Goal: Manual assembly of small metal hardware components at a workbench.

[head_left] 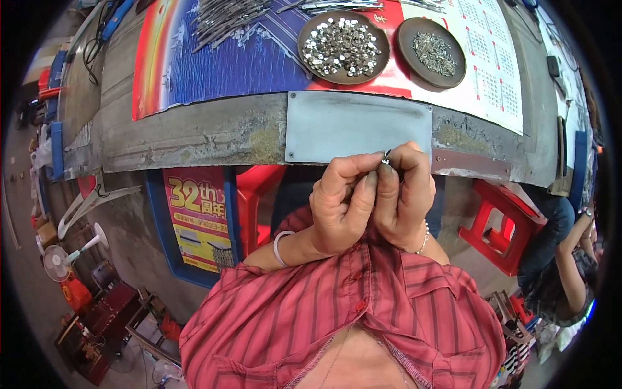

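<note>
My left hand (343, 204) and my right hand (405, 194) meet in front of my chest, at the near edge of the workbench. Thumbs and forefingers are pinched together around a tiny dark and silvery metal piece (387, 157); most of it is hidden by the fingertips. Just beyond them a pale flat plate (356, 126) is fastened to the bench edge. Farther back, one brown dish (386, 50) holds many small round shiny metal pieces. To its right, a second brown dish (407, 47) holds a heap of tiny pin-like metal parts.
Long thin metal strips (227, 23) lie piled at the back, on a printed calendar sheet (201, 71). Below the bench stand a blue-framed bin (162, 220) and a red stool (502, 223). A seated person (570, 272) is at the right; a fan (57, 262) stands at left.
</note>
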